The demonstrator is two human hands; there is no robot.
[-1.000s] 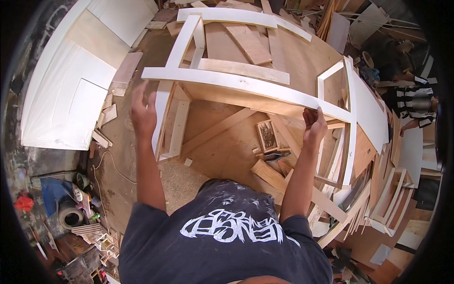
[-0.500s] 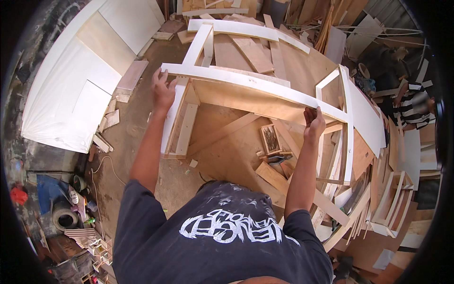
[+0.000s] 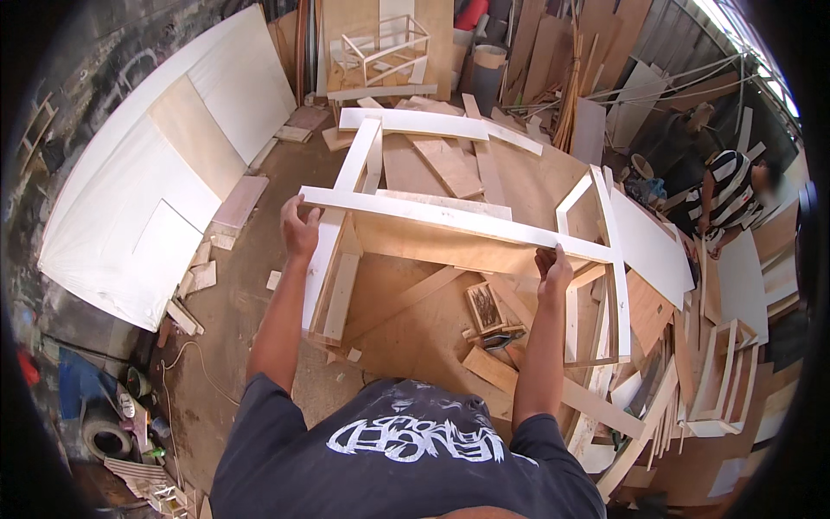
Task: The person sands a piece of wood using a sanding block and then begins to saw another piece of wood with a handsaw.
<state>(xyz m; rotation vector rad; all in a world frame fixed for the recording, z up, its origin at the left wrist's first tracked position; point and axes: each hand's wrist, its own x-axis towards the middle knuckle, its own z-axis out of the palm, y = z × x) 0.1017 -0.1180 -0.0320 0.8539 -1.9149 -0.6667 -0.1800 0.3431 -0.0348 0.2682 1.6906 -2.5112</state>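
Observation:
A long white-faced wooden board [image 3: 450,216] lies across the middle of a white and bare-wood frame. My left hand [image 3: 300,228] is closed around the board's left end, with the fingers curled over its edge. Near the other end, my right hand [image 3: 554,272] grips the same board at its near edge, fingers bent beneath it. On the left the board rests over a box-like upright section [image 3: 335,290]. To the right it meets an open rectangular white frame [image 3: 619,311]. Some of the fingers are hidden behind the board.
Loose planks [image 3: 445,169] lie beyond the frame. A small wooden box [image 3: 486,309] and a dark hand tool [image 3: 497,339] are on the floor inside it. Large white panels [image 3: 147,199] lean at the left. At the far right, another person [image 3: 735,195] bends over a pale board.
The view has tilted upward, so the frame and my arms sit lower in the picture. Both hands keep their places on the board.

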